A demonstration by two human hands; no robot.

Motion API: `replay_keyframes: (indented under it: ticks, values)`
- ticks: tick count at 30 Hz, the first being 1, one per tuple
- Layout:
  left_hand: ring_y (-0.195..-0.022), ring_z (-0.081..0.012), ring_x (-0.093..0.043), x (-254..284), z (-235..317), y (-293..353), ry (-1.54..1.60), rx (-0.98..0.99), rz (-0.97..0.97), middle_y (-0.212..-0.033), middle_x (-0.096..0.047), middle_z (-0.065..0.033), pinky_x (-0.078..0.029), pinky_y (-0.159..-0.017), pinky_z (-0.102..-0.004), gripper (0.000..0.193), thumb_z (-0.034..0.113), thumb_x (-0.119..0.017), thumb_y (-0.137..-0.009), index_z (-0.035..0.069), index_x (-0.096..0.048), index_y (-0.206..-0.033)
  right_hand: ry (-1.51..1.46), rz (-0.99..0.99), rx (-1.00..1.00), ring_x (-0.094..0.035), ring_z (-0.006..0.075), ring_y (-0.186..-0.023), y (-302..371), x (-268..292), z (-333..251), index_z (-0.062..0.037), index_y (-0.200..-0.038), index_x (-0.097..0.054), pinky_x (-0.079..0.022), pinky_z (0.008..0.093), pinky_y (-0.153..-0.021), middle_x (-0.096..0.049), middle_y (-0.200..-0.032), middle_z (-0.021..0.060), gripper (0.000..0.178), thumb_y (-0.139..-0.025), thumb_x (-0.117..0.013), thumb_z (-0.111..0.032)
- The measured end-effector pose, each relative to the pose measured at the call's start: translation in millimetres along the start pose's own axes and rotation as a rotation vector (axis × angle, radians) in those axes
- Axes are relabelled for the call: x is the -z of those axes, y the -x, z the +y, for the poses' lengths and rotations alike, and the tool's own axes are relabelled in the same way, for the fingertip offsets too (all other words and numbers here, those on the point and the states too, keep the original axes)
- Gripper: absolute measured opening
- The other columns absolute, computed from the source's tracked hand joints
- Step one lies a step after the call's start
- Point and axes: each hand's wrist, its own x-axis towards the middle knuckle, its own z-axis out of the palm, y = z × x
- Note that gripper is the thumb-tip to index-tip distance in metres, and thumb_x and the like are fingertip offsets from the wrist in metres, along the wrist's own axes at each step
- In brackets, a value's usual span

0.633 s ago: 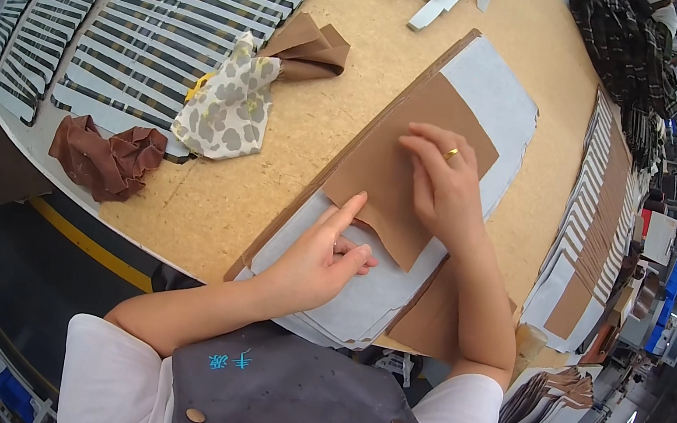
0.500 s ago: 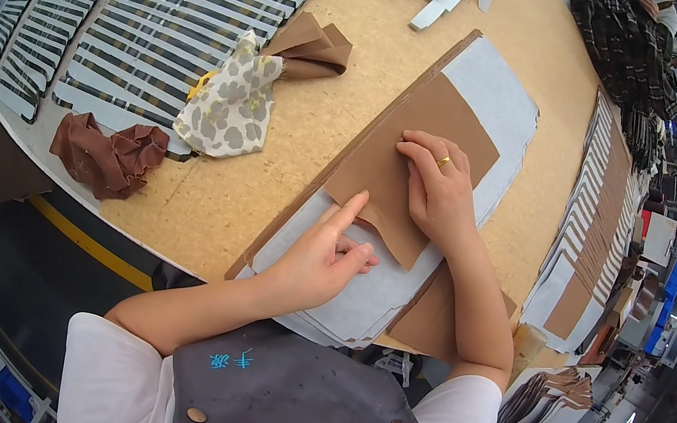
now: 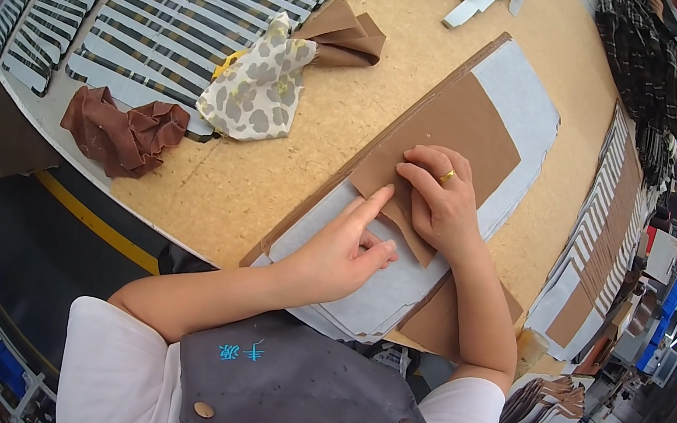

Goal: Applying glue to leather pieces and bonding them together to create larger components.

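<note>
Left hand (image 3: 341,252) loosely curled, forefinger stretched onto brown fabric piece (image 3: 447,140), gripping nothing. Right hand (image 3: 439,199) flat, fingers together, pressing same piece atop grey sheet stack (image 3: 516,98).

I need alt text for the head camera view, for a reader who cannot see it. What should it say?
Seen from above, a person's right hand presses flat on a brown cut piece lying on a stack of grey sheets, while the left hand points its forefinger at the piece's edge. Crumpled brown fabric and a spotted cloth lie on the chipboard table.
</note>
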Motion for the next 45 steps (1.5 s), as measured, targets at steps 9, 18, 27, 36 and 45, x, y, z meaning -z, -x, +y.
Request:
replay_keyframes:
  ticks: [9, 18, 27, 36, 45]
  values:
    - [-0.099, -0.0247, -0.058, 6, 8, 13, -0.671, -0.257, -0.072, -0.115, -0.051, -0.0189, -0.050, -0.083, -0.0330, 0.035, 0.005, -0.058, -0.086, -0.005, -0.051, -0.118, 0.031, 0.006, 0.002, -0.055, 0.0271, -0.099, 2, -3, 1, -0.0078, -0.091, -0.062, -0.043, 0.0395, -0.085, -0.056, -0.103, 0.0049, 0.029, -0.065, -0.061, 0.003]
    - [-0.114, -0.0329, -0.045, 3, -11, 1, -1.308, -0.629, 0.221, -0.114, -0.050, -0.0181, -0.034, -0.103, -0.0460, 0.035, 0.017, -0.068, -0.075, -0.001, -0.057, -0.102, 0.041, 0.002, 0.006, -0.054, 0.0279, -0.095, 1, 3, -2, -0.0069, -0.089, -0.061, -0.043, 0.0398, -0.084, -0.056, -0.100, 0.0058, 0.029, -0.062, -0.060, 0.004]
    - [-0.110, -0.0331, -0.046, 1, -9, -6, -1.403, -0.617, 0.189, -0.105, -0.050, -0.0191, -0.036, -0.102, -0.0432, 0.032, 0.019, -0.068, -0.074, -0.002, -0.055, -0.094, 0.072, 0.014, -0.022, -0.053, 0.0290, -0.093, 7, 5, 0, -0.0072, -0.086, -0.060, -0.043, 0.0407, -0.084, -0.056, -0.094, 0.0062, 0.028, -0.061, -0.059, 0.005]
    - [-0.104, -0.0319, -0.047, -4, -11, -10, -1.454, -0.600, 0.204, -0.099, -0.050, -0.0167, -0.039, -0.097, -0.0385, 0.028, 0.021, -0.067, -0.075, -0.001, -0.056, -0.089, 0.081, 0.076, -0.090, -0.054, 0.0292, -0.098, -8, 3, -11, -0.0062, -0.095, -0.061, -0.043, 0.0405, -0.087, -0.059, -0.103, 0.0066, 0.030, -0.067, -0.058, 0.005]
    - [-0.103, -0.0312, -0.046, -8, -8, -11, -1.469, -0.567, 0.168, -0.097, -0.050, -0.0153, -0.039, -0.094, -0.0372, 0.028, 0.023, -0.068, -0.075, 0.001, -0.056, -0.087, 0.037, 0.004, -0.071, -0.054, 0.0298, -0.107, -5, -2, -1, -0.0063, -0.100, -0.061, -0.041, 0.0406, -0.092, -0.058, -0.112, 0.0063, 0.032, -0.070, -0.058, 0.004]
